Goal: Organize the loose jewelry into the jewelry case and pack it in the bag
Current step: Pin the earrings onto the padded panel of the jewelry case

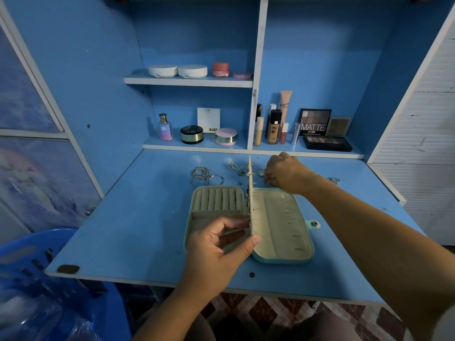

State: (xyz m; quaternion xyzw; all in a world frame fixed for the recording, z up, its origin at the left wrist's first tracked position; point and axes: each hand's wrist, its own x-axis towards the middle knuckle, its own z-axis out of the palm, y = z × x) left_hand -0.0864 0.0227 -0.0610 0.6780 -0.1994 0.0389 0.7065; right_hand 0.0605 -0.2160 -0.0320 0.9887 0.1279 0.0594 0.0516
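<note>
A home vanity: blue shelves (188, 81) of cosmetics (272, 126) above a desk (138, 217).

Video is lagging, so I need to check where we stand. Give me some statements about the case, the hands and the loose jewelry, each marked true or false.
1. The jewelry case lies open on the desk. True.
2. The left hand pinches the case's middle flap and holds it upright. True.
3. All the jewelry is packed. False: hoops and rings lie on the desk behind the case.
4. The right hand rests on the eyeshadow palette. False: it is at the flap's far end, fingers curled; what they hold is hidden.
5. The ring rolls are full of rings. False: they look bare.
</note>
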